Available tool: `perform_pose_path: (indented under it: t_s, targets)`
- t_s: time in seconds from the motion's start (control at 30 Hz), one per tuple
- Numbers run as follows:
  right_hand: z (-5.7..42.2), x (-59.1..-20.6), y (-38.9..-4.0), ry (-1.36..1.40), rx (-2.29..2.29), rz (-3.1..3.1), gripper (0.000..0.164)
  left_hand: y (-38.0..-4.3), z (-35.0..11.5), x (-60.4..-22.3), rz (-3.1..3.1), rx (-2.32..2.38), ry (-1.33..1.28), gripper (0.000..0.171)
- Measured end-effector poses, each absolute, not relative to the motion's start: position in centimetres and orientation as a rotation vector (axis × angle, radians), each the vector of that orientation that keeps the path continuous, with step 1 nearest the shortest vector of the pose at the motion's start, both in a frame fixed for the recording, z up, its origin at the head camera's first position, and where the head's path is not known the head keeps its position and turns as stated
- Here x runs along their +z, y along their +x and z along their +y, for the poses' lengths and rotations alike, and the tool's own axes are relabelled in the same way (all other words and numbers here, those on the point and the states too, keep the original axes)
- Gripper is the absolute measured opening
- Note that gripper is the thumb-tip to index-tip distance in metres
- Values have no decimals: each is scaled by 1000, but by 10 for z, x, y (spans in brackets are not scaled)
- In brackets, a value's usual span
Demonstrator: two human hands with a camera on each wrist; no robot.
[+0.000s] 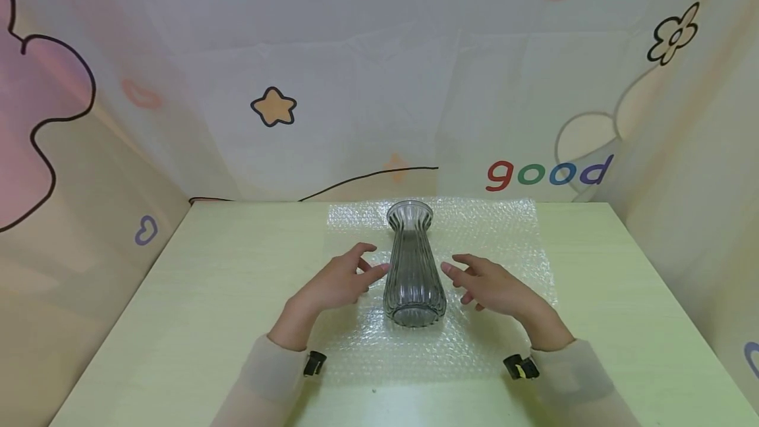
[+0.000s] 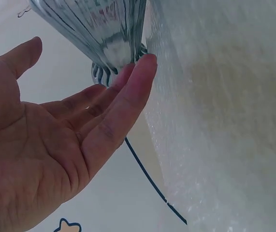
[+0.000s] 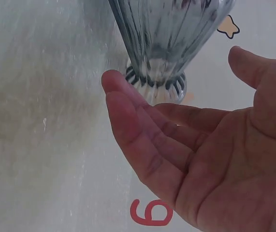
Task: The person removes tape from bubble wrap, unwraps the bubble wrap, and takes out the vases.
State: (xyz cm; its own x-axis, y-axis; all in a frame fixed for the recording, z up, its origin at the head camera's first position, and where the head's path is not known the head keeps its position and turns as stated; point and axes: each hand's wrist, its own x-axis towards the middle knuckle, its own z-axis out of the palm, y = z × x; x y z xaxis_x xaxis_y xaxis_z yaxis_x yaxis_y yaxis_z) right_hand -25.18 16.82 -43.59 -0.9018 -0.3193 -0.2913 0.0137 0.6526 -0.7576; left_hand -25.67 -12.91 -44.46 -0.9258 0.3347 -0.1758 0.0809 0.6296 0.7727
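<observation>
A ribbed grey glass vase (image 1: 413,269) lies on its side on a sheet of bubble wrap (image 1: 492,236), its flared rim toward the back and its base toward me. My left hand (image 1: 340,279) is at the vase's left side, its thumb tip close to the glass, the fingers loosely bent. On the other side my right hand (image 1: 489,282) hovers a small gap away from the vase, fingers relaxed. Both wrist views show the vase (image 2: 96,29) beyond an upturned palm with nothing held; whether the left fingertips touch it I cannot tell.
The pale green table (image 1: 207,295) carries the bubble wrap near its middle. A printed cloth backdrop (image 1: 379,104) rises behind the table and along both sides. Dark wrist cameras (image 1: 315,364) sit at the cuffs of both light sleeves (image 1: 269,374).
</observation>
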Motion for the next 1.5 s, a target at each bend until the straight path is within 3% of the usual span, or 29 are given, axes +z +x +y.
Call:
perform_pose_path:
  t_s: [0.67, 1.5]
  targets:
    - [143, -439, -249, -246, -1177, 2421, 86, -254, -109, -446, 2441, 1222, 285, 95]
    - [134, -445, -252, -267, -1262, 2366, 85, -253, -96, -450, 2385, 1268, 302, 99]
